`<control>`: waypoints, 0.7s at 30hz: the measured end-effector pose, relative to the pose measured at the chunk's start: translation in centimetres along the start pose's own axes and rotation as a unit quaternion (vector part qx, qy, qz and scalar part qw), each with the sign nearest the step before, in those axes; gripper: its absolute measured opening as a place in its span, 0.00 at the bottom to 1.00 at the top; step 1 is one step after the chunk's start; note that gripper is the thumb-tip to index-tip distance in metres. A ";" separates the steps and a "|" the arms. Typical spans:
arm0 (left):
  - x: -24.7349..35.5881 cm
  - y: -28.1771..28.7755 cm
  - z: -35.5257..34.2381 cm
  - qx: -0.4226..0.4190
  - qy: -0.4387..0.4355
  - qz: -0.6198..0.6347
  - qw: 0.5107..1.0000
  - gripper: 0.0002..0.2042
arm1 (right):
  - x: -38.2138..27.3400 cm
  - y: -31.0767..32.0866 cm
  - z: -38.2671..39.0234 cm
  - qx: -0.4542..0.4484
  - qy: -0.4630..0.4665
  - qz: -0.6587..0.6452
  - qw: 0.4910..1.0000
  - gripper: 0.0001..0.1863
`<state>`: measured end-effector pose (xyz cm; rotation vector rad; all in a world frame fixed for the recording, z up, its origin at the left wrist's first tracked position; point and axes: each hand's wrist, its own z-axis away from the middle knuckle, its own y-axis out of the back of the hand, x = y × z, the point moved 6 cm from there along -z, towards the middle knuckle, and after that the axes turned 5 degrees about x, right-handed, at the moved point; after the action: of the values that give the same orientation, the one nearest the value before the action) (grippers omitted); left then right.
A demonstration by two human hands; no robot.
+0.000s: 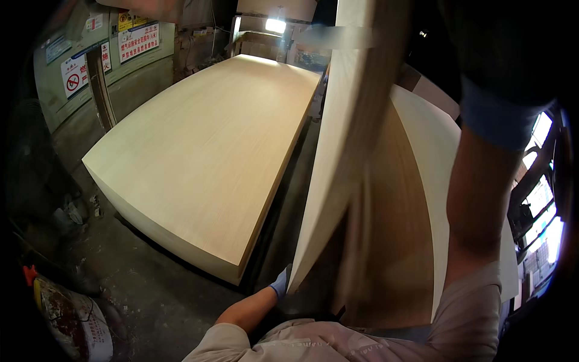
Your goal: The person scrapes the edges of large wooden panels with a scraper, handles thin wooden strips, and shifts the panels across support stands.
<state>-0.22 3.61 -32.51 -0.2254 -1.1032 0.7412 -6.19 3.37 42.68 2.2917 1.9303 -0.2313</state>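
Note:
A pale plywood sheet (338, 139) stands on edge in front of me, tilted and slightly blurred. At its lower corner my left hand (280, 283), in a blue-grey glove, is closed round the edge. My right arm reaches up along the right side, and the blue cuff of a glove shows at the wrist. Above that cuff my right hand (497, 66) is lost in darkness, so its fingers and any hold on the sheet cannot be made out. To the left lies a thick stack of pale wood sheets (199, 157) with a smooth top.
More wood panels (401, 241), brown-faced and pale, lie to the right beyond the upright sheet. A stained bucket (75, 320) stands on the dark floor (151, 289) at lower left. Signs (139, 42) hang on the back-left wall, and a bright lamp (275, 25) shines behind the stack.

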 end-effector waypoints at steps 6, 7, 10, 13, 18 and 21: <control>0.7 -0.7 0.2 0.040 -0.049 0.171 0.983 0.25 | 22.6 3.2 20.7 -0.089 -0.370 0.182 0.907 0.10; -0.3 -0.7 0.3 0.059 -0.061 0.212 0.973 0.26 | 24.5 5.0 26.6 -0.101 -0.492 0.224 0.835 0.11; -3.6 0.0 1.4 0.115 -0.097 0.339 0.929 0.26 | 26.2 8.0 41.2 -0.181 -0.470 0.276 0.818 0.13; -6.9 3.8 5.1 0.186 -0.135 0.419 0.878 0.26 | 25.4 8.8 51.8 -0.232 -0.470 0.269 0.808 0.13; -4.6 11.4 12.1 0.278 -0.245 0.473 0.799 0.27 | 25.2 7.7 59.7 -0.369 -0.497 0.267 0.738 0.18; -1.2 13.8 13.4 0.308 -0.312 0.477 0.762 0.27 | 27.9 6.3 57.8 -0.350 -0.571 0.226 0.707 0.19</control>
<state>-18.16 10.59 -34.36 0.0658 -1.2634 2.1828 2.95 17.56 -19.59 1.3715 0.6007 -0.5566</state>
